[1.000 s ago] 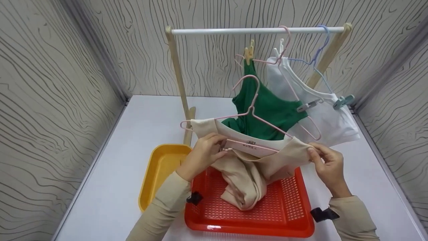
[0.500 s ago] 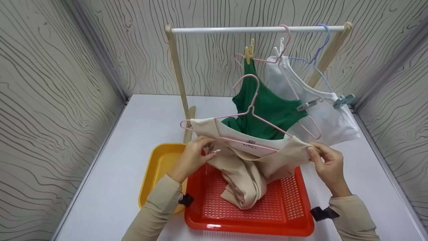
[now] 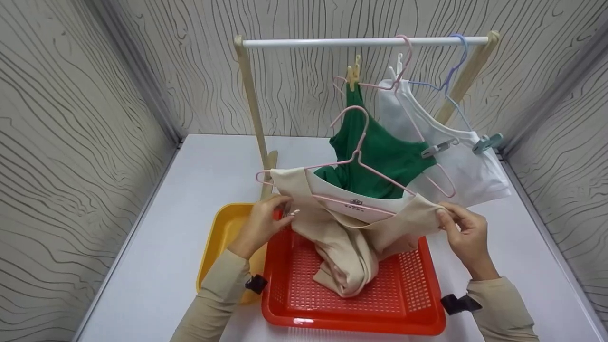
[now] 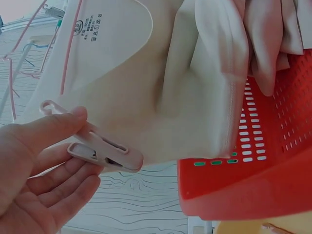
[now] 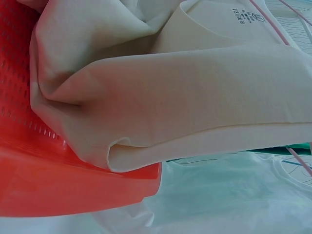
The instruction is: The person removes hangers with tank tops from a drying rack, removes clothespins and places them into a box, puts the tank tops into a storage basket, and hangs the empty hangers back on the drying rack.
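Observation:
A beige sleeveless top (image 3: 327,237) hangs on a pink hanger (image 3: 356,154), its lower part bunched over a red basket (image 3: 356,326). Between thumb and fingers, my left hand (image 3: 259,223) holds a pale clothespin (image 4: 114,150), clearest in the left wrist view, close to the top's left edge below the shoulder. At the other shoulder, my right hand (image 3: 468,232) pinches the fabric near the hanger's end. The right wrist view shows the top's armhole side but not that hand. The hanger's hook is free of the bar.
Behind stands a rack with a white bar (image 3: 323,43). A green garment (image 3: 380,156) and a white garment (image 3: 479,180) hang there on pink and blue hangers, with clothespins attached. A yellow tray (image 3: 230,230) lies left of the basket.
My left hand has moved left with the clothespin, from the neckline to the top's outer left edge. The right hand, top and hanger have stayed in place.

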Available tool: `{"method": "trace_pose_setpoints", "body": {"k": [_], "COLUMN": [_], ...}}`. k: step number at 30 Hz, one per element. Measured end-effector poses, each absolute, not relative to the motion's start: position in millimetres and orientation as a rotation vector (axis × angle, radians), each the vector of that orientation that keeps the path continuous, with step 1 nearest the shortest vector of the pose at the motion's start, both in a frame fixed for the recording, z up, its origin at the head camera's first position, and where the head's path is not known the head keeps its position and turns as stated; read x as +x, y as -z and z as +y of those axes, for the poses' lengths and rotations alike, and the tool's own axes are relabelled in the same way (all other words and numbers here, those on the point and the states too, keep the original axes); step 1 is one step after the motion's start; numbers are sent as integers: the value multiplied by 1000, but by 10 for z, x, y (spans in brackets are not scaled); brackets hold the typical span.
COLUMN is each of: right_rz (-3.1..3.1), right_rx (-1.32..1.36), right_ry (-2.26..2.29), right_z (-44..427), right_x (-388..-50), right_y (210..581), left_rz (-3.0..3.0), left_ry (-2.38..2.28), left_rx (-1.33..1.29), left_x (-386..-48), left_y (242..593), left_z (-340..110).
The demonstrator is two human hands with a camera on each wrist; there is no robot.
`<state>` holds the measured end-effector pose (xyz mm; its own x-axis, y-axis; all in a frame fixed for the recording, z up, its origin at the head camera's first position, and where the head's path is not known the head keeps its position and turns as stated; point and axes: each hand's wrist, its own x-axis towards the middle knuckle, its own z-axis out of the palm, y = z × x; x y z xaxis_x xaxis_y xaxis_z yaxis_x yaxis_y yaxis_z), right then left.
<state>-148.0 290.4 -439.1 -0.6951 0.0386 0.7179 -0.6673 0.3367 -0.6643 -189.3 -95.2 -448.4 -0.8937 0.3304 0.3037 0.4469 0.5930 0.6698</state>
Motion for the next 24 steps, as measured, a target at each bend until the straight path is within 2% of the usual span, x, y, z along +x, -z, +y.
{"method": "trace_pose_setpoints", "body": {"k": [11, 24], "right_rz": [-1964, -1969], "right_rx": [532, 533], "right_ry": [-1382, -1379], "right_z": [2902, 2907], "right_x": [-1475, -1477], "right_y": [4391, 4392], "left_rz": [-2708, -2851], "left_ry": [1197, 1182], "left_rx": [-531, -289], "left_x": [-1963, -2112], "left_y": [4612, 4931], "left_z": [-1109, -1305]}}
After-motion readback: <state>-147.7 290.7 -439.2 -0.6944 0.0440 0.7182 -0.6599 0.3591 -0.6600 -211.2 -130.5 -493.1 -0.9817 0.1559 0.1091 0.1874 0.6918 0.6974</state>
